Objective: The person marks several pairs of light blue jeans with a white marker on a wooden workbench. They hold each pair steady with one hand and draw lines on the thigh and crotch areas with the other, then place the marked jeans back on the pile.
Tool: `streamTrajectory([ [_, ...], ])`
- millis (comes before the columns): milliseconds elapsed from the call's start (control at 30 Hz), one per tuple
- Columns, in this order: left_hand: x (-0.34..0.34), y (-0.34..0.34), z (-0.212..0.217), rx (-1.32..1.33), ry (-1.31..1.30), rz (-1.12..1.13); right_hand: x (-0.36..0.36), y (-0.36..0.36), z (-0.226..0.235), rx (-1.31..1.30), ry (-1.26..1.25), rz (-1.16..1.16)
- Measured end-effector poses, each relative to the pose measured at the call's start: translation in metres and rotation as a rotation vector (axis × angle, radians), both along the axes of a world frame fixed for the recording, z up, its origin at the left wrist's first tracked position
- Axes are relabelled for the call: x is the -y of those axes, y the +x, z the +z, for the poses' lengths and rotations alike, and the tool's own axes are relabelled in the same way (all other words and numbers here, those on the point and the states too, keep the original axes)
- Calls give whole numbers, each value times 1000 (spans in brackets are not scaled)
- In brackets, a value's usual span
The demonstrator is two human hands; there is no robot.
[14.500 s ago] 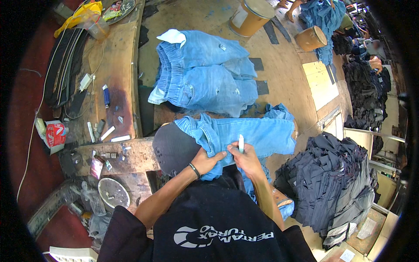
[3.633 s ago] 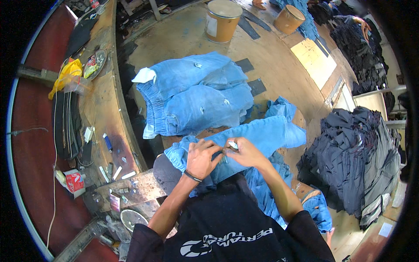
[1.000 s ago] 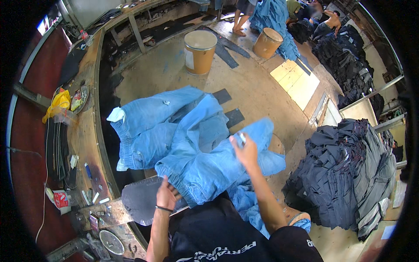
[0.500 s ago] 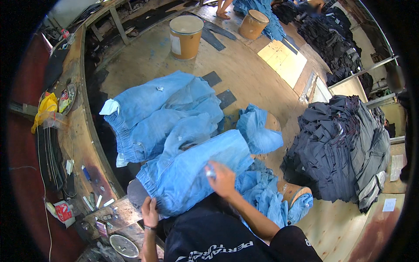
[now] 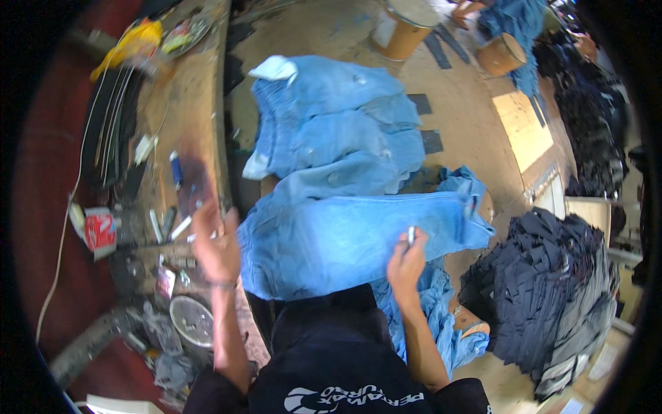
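Light blue jeans [image 5: 345,234] with a gathered elastic waistband lie stretched across in front of me, one leg laid out flat to the right. A paler patch shows along that leg. My right hand [image 5: 406,263] rests over it, closed around a small whitish stick-like piece [image 5: 412,235]; its kind is not clear. My left hand [image 5: 216,243] is off the cloth, left of the waistband and above the wooden bench, blurred but with fingers apart and nothing seen in it. Just beyond lies a stack of similar blue jeans [image 5: 331,117].
The wooden bench [image 5: 186,131] on the left bears a blue marker-like stick [image 5: 176,170], several pale sticks and a round dish [image 5: 192,321]. Dark trousers [image 5: 538,297] are heaped at right, crumpled blue jeans [image 5: 424,303] nearer me. Brown drums [image 5: 400,31] stand farther off.
My left hand has let go of the waistband and moved left over the bench. My right hand has moved right along the leg. The view has turned left.
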State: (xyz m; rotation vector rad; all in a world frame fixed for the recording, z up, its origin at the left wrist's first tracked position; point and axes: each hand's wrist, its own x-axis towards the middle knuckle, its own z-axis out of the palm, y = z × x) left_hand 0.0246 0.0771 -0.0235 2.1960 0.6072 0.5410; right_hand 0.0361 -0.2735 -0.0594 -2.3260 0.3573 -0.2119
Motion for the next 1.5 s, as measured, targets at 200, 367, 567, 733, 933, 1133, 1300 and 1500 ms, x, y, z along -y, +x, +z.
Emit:
streamTrajectory([
  [200,117,158,-16,-517,-265,-1001,18,-3,-4,79,-166,256],
  [367,116,135,-49,-820,205,-880,18,-12,-9,-6,77,80],
  [567,99,152,-58,-590,81,-973,-14,-13,5,73,-39,244],
  [733,100,168,-73,-516,13,-1019,-84,-38,12,41,-94,595],
  [933,100,168,-91,-488,-4,-1027,-109,-41,2,55,-191,645],
  [1133,99,168,-86,-488,-19,-1003,-111,-39,0,80,-233,638],
  [1300,98,167,-81,-487,22,-978,-117,-32,-4,184,-221,611],
  [1500,99,166,-87,-394,40,-921,-113,-43,10,-99,-237,595],
])
